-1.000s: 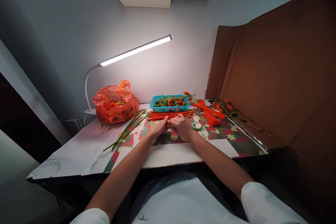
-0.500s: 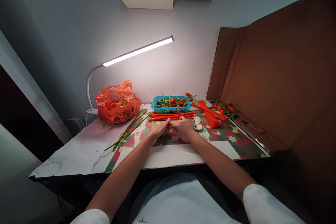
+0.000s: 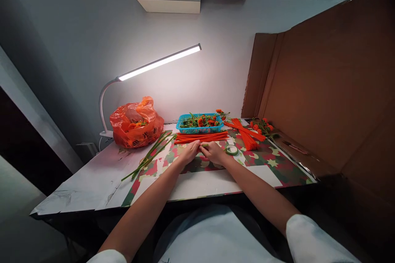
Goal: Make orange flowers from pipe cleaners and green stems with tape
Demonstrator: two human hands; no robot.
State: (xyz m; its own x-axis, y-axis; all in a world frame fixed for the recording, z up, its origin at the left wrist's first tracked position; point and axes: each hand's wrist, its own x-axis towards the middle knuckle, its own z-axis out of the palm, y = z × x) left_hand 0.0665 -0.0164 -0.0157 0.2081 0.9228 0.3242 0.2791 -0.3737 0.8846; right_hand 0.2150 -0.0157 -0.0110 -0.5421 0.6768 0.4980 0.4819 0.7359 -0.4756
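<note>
My left hand [image 3: 190,153] and my right hand [image 3: 213,153] meet over the middle of the table, both with fingers closed. Between the fingertips shows a bit of green, too small to name. Just beyond my hands lies a row of orange-red pipe cleaners [image 3: 202,137]. A roll of green tape [image 3: 232,150] rests flat beside my right hand. Further right, two bundles of orange pipe cleaners [image 3: 247,134] cross each other. Several long green stems [image 3: 148,158] lie loose to the left of my left hand.
A blue basket [image 3: 199,130] with orange flowers and green stems stands at the back. Left of it are an orange plastic bag [image 3: 135,131] and a lit clamp lamp [image 3: 103,111]. Cardboard [image 3: 321,82] walls the right side, near more orange flowers [image 3: 262,125] and a cutter [image 3: 295,147].
The view has shifted slightly. My hands stay together at the same spot, while the fingers of my right hand have curled in a little more.
</note>
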